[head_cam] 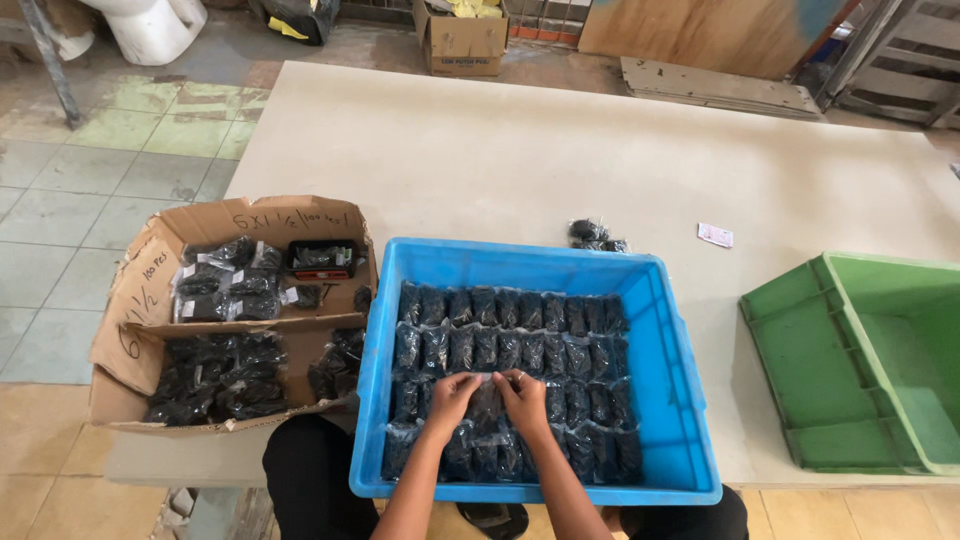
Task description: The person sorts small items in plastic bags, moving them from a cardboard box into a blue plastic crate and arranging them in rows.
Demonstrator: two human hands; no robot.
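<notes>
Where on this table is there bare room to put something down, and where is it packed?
The far half of the table is bare, beyond the blue crate and cardboard box. A bare strip lies between the blue crate and the green crate, apart from a small card and loose bags. The blue crate is packed with bags where the left hand and right hand work.

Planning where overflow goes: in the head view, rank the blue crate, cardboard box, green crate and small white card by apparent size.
1. Blue plastic crate, largest, though nearest the camera.
2. Open brown cardboard box.
3. Green plastic crate, cut off at the frame edge, so its rank against the box is unsure.
4. Small white card, smallest.
</notes>
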